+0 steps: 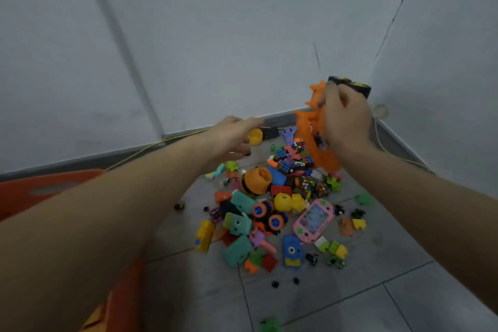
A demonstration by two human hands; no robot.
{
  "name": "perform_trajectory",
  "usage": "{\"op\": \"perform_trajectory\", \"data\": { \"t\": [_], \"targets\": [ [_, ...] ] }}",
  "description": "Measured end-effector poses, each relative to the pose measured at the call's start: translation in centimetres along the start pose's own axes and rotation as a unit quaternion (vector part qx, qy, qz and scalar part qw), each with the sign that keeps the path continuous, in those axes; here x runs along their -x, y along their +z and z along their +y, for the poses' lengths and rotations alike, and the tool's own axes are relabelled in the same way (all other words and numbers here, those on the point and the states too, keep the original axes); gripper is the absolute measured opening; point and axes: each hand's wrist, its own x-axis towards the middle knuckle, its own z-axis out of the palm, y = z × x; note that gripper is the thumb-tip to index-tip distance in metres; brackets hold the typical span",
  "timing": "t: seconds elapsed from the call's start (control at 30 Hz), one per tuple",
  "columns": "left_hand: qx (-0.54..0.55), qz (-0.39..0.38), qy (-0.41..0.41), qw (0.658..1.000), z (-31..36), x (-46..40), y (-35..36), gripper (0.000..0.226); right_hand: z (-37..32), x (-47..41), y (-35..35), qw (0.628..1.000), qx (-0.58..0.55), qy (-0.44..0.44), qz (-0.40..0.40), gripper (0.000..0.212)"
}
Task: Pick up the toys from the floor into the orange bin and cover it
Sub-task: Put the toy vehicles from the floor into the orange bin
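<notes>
A heap of small toys [280,213] lies on the grey tiled floor in the room's corner: puzzle cubes, a pink handheld game [314,219], teal blocks, a wheeled car, an orange ball figure [256,180]. My right hand [346,118] is raised above the far side of the heap, shut on a spiky orange toy [310,127] together with a dark block [350,85]. My left hand [234,137] reaches over the heap's far left edge, fingers spread, holding nothing. The orange bin [40,191] shows at the left, mostly hidden behind my left forearm.
Two white walls meet behind the heap, with a grey skirting board [80,162] along the floor. A yellow cord [151,147] runs along the skirting. Stray small pieces lie apart from the heap, including a green one [270,325] near the bottom edge.
</notes>
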Motion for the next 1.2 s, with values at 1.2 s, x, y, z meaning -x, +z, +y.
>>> {"op": "perform_trajectory", "data": {
  "t": [1.2],
  "targets": [
    [0.183,-0.029,-0.153,0.971,-21.2,19.0,-26.3,0.052,-13.8,25.3,19.6,0.858,0.013,0.146,-0.492,0.023]
  ]
}}
